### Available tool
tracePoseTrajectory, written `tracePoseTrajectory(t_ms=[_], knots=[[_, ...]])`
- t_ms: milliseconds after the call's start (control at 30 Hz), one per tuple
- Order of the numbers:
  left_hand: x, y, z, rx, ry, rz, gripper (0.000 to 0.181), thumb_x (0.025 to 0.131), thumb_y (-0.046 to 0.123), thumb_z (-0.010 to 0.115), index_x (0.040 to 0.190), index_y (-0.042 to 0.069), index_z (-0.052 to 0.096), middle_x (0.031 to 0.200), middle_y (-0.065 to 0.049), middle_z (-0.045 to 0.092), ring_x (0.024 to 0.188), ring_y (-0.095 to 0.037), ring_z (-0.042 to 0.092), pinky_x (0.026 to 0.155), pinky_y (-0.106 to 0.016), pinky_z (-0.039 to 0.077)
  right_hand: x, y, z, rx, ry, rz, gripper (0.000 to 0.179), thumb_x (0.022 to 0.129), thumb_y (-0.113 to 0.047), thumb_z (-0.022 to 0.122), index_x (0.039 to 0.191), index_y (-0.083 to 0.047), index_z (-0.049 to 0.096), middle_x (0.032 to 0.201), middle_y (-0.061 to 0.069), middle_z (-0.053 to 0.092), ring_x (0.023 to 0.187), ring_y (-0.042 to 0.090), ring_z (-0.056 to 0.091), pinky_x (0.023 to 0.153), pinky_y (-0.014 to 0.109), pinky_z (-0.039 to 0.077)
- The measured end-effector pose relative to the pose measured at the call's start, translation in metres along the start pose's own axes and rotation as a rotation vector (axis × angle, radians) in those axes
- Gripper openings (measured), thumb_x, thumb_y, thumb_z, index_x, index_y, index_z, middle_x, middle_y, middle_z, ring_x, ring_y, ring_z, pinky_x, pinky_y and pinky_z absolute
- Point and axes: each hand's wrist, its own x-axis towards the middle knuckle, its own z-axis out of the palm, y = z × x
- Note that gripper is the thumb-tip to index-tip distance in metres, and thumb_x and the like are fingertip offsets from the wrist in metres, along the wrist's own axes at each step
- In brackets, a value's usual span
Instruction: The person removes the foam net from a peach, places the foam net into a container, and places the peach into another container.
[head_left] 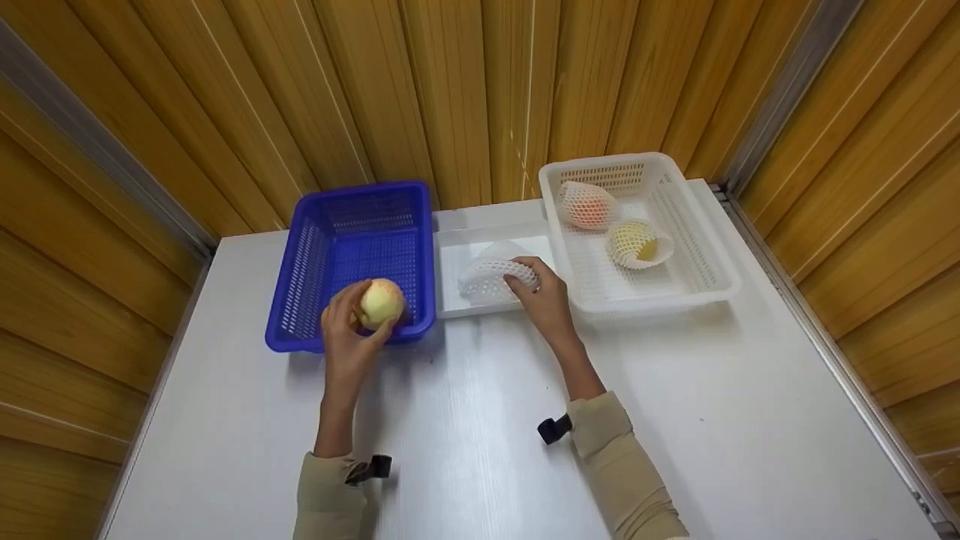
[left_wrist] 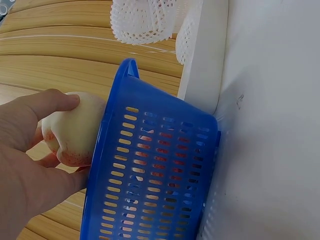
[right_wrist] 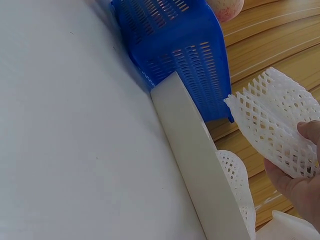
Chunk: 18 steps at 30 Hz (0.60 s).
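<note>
My left hand holds a pale yellow peach with a red blush, thumb on one side and fingers on the other. It is over the near edge of the blue basket; the left wrist view shows the peach above the rim. My right hand pinches a white foam net sleeve over a shallow white tray. In the right wrist view the sleeve looks hollow, its toothed end towards the blue basket. Another foam net shows over the tray's edge.
To the right stands a white basket with a reddish fruit and a yellow fruit, each in foam net. Reddish shapes show through the blue basket's slots. Wood-patterned walls enclose the white table.
</note>
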Motion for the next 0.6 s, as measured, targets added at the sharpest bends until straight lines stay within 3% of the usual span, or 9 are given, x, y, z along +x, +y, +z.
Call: tracePoseTrajectory(t_ms=[200, 600], knots=[[0.005, 0.0, 0.0, -0.017, 0.005, 0.025, 0.062, 0.079, 0.003, 0.086, 0.136, 0.012, 0.061, 0.139, -0.01, 0.054, 0.127, -0.027, 0.044, 0.103, -0.05, 0.051, 0.004, 0.002, 0.004, -0.003, -0.005, 0.019, 0.03, 0.095, -0.022, 0.073, 0.122, -0.01, 0.067, 0.126, 0.006, 0.07, 0.127, 0.023, 0.06, 0.112, 0.042, 0.042], [0.018, -0.003, -0.002, -0.056, -0.028, 0.057, 0.064, 0.079, -0.002, 0.084, 0.137, 0.01, 0.06, 0.138, -0.012, 0.051, 0.128, -0.027, 0.05, 0.105, -0.051, 0.05, 0.006, 0.01, 0.015, 0.019, -0.001, 0.067, 0.031, 0.095, -0.025, 0.073, 0.122, -0.011, 0.068, 0.123, 0.006, 0.071, 0.121, 0.023, 0.061, 0.106, 0.045, 0.045]])
